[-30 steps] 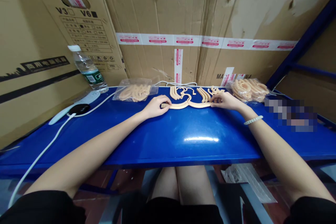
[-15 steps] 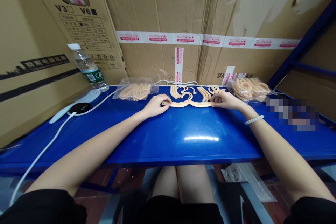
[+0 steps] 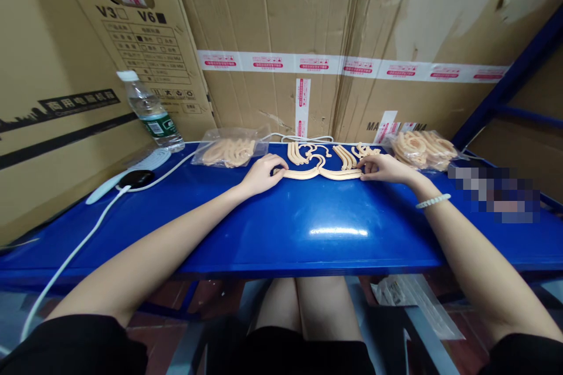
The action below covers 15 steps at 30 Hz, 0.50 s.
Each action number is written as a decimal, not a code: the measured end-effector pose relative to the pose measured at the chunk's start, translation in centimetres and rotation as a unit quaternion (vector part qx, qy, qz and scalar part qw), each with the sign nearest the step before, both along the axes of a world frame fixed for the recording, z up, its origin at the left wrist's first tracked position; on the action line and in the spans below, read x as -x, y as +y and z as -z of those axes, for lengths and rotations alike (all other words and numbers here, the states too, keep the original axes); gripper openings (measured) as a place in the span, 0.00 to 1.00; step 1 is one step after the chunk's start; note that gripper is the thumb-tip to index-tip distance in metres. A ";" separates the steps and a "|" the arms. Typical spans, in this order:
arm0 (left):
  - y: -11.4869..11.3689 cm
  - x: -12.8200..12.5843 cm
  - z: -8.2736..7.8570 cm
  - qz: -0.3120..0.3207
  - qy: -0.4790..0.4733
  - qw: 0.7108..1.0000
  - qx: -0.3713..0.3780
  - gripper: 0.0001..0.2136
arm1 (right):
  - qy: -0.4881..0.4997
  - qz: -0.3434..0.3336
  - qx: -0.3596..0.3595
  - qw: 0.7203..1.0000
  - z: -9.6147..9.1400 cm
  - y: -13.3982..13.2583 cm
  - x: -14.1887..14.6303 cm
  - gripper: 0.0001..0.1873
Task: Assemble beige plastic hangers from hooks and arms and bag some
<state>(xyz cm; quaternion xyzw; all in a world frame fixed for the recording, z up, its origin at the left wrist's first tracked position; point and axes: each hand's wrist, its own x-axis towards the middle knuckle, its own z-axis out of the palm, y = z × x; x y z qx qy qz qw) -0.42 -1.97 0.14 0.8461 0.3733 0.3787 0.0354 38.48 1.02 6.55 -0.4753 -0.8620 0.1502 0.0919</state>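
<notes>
Two pale, wood-coloured curved strips lie end to end on the blue table: the left strip [image 3: 301, 174] and the right strip [image 3: 338, 174]. My left hand [image 3: 265, 173] pinches the outer end of the left strip, its fingertips partly hiding that end. At the outer end of the right strip is my right hand [image 3: 382, 168], thumb and forefinger closed around its tip. A small curled piece [image 3: 317, 159] rises behind the point where the strips meet. Behind them lie stacked curved strips [image 3: 297, 153], another strip stack [image 3: 344, 157] and small scroll-shaped pieces [image 3: 367, 151].
A clear bag of pale pieces [image 3: 231, 151] lies left, and bagged pale pieces [image 3: 422, 149] lie right. A water bottle [image 3: 153, 114], a light-blue brush [image 3: 149, 161] and a black round device [image 3: 136, 179] with a white cable [image 3: 74, 255] are farther left. Cardboard [image 3: 272, 17] walls the blue table [image 3: 264, 234].
My right hand has slid slightly outward along the right strip, showing more of its end. My left hand stays at the left strip's end. The whole view has shifted a little.
</notes>
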 end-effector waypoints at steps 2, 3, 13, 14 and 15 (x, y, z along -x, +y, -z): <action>0.1 0.1 0.1 -0.007 0.000 1.000 0.001 0.07 | -0.011 0.008 0.002 1.000 -0.1 -0.1 0.0 0.24; 0.2 0.1 0.2 -0.011 0.000 1.000 0.001 0.07 | -0.017 0.012 0.003 1.000 -0.1 -0.1 0.0 0.24; 0.6 0.4 0.6 -0.025 0.001 1.000 0.001 0.10 | -0.029 0.013 0.002 1.000 0.1 0.1 -0.1 0.23; 0.6 0.4 0.6 -0.025 0.001 1.000 0.000 0.10 | -0.029 0.014 0.002 0.999 0.1 0.1 -0.1 0.23; 0.6 0.4 0.6 -0.025 0.001 1.000 0.000 0.10 | -0.028 0.014 0.002 1.000 0.1 0.1 -0.1 0.23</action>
